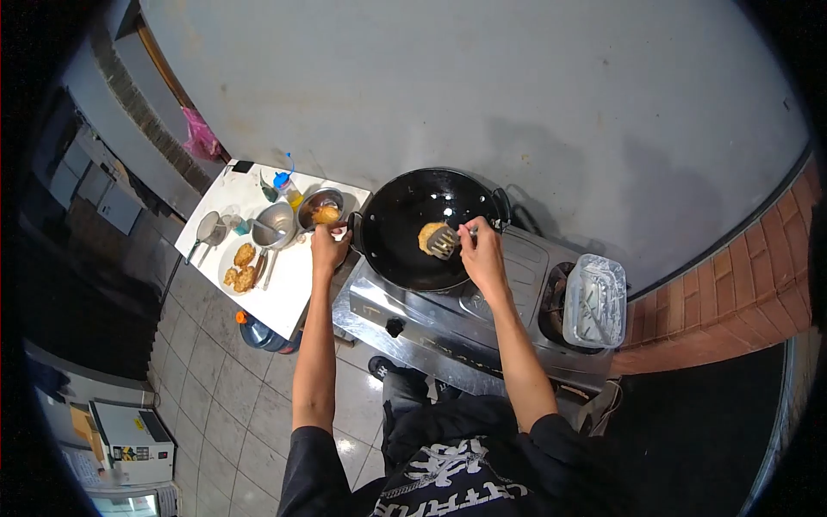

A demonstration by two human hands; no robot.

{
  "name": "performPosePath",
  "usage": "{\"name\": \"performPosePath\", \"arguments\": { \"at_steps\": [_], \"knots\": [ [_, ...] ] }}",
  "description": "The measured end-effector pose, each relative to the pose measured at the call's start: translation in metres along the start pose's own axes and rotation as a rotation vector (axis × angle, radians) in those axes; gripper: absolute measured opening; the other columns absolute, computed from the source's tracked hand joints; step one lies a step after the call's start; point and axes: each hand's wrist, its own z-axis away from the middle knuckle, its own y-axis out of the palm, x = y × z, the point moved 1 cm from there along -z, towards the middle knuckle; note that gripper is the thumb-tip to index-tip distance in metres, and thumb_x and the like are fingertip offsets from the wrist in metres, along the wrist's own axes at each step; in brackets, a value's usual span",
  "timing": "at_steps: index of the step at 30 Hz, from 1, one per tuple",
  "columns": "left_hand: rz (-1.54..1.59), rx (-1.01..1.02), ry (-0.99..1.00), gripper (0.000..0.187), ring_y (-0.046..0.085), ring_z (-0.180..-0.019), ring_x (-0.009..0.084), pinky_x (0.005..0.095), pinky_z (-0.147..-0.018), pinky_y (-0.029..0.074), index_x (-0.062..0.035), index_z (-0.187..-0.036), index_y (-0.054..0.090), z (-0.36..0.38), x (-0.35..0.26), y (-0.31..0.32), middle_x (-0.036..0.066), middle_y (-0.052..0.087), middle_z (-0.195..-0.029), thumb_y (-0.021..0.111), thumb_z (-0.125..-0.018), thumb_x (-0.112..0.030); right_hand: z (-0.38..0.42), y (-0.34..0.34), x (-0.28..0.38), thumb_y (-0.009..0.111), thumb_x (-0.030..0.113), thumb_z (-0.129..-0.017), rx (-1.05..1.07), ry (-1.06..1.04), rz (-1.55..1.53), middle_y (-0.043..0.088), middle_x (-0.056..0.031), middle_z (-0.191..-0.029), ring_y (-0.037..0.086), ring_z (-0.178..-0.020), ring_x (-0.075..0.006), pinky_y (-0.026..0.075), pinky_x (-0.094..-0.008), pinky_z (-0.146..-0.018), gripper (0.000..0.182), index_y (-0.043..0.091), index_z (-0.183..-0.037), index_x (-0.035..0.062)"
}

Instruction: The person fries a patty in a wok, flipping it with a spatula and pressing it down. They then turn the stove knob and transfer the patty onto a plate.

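A large black wok (401, 254) sits on the steel gas stove. My left hand (330, 247) is closed at the wok's left handle (356, 231), its fingers wrapped over that side. My right hand (483, 256) grips a slotted spatula (443, 245), whose head reaches down into the wok. Against the spatula's slotted blade rests a round golden-brown fried patty (427, 233), partly hidden by the metal.
On the white table (297, 297) at left stand a plate (226, 261) of fried pieces (244, 277), a steel bowl (275, 226), another bowl with orange food (326, 214), and a blue-capped bottle (287, 186). A clear plastic container (596, 302) sits on the stove's right burner.
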Motion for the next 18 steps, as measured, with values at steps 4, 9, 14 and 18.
{"name": "performPosePath", "arguments": {
  "at_steps": [4,9,14,18],
  "knots": [
    [-0.040,-0.016,0.010,0.026,0.066,-0.086,0.0306,0.0381,-0.076,0.050,-0.0075,-0.096,0.072,-0.001,-0.005,-0.002,0.014,0.069,-0.091,0.075,-0.072,-0.018,0.003,-0.003,-0.001,0.059,0.012,-0.092,0.155,0.169,-0.135,0.066,-0.0109,-0.068,0.061,-0.053,-0.0152,0.045,-0.0298,-0.049,0.015,0.055,-0.087,-0.0020],
    [-0.055,0.011,0.023,0.026,0.066,-0.086,0.0311,0.0391,-0.076,0.051,-0.0079,-0.094,0.072,-0.004,-0.003,-0.003,0.014,0.069,-0.091,0.075,-0.071,-0.020,-0.001,0.001,-0.009,0.061,0.013,-0.090,0.052,0.176,-0.201,0.059,-0.0180,-0.062,0.061,-0.057,-0.0325,0.043,-0.0387,-0.054,0.017,0.056,-0.086,-0.0019],
    [-0.088,0.005,0.011,0.026,0.065,-0.089,0.0310,0.0400,-0.079,0.050,-0.0086,-0.093,0.072,-0.007,0.002,0.000,0.013,0.069,-0.093,0.076,-0.071,-0.021,-0.001,-0.008,-0.009,0.058,0.011,-0.093,0.147,0.152,-0.189,0.067,-0.0082,-0.073,0.058,-0.051,-0.0110,0.043,-0.0262,-0.046,0.015,0.055,-0.084,-0.0013],
    [-0.074,0.008,-0.017,0.025,0.065,-0.090,0.0307,0.0401,-0.079,0.050,-0.0089,-0.092,0.072,-0.005,0.004,0.001,0.013,0.068,-0.093,0.076,-0.071,-0.021,-0.002,-0.015,-0.004,0.058,0.010,-0.093,0.144,0.187,-0.201,0.067,-0.0080,-0.075,0.057,-0.051,-0.0099,0.042,-0.0247,-0.046,0.013,0.056,-0.085,-0.0007]
  ]
}}
